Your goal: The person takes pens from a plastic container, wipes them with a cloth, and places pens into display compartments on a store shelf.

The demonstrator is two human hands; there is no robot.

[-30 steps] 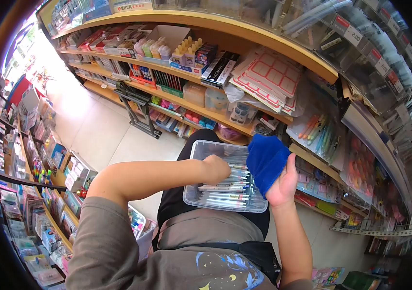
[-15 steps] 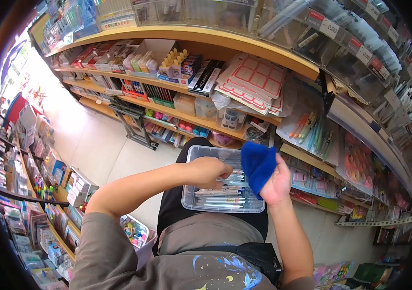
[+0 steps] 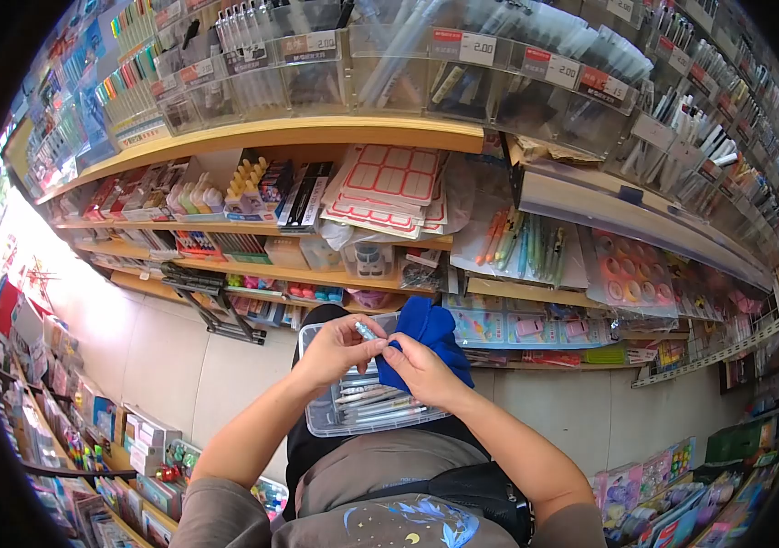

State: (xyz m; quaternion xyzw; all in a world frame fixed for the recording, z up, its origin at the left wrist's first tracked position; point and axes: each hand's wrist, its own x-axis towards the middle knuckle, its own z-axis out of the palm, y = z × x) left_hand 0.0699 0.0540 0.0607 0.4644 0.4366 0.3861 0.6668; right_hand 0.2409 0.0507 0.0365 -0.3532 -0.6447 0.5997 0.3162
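My left hand point(image 3: 335, 353) pinches a pen point(image 3: 365, 330), whose pale end sticks up past the fingertips. A blue cloth point(image 3: 444, 342) is gripped in my right hand point(image 3: 419, 370), its folds hanging out beyond the fingers. Both hands meet at the pen, above a clear plastic box point(image 3: 318, 426) resting on my lap. Inside the box lie several pens point(image 3: 373, 402) side by side. The cloth and my hands cover the box's far right part.
Shelves in front hold sheets of red-framed labels point(image 3: 389, 178), bagged highlighters point(image 3: 522, 242) and boxed stationery. Clear pen bins point(image 3: 463, 78) with price tags run above. A folded black metal stand point(image 3: 216, 306) leans at the lower shelf. More racks stand at both sides.
My left hand has come up out of the box with a pen. My right hand has brought the blue cloth inward to meet it. The view has swung to the right.
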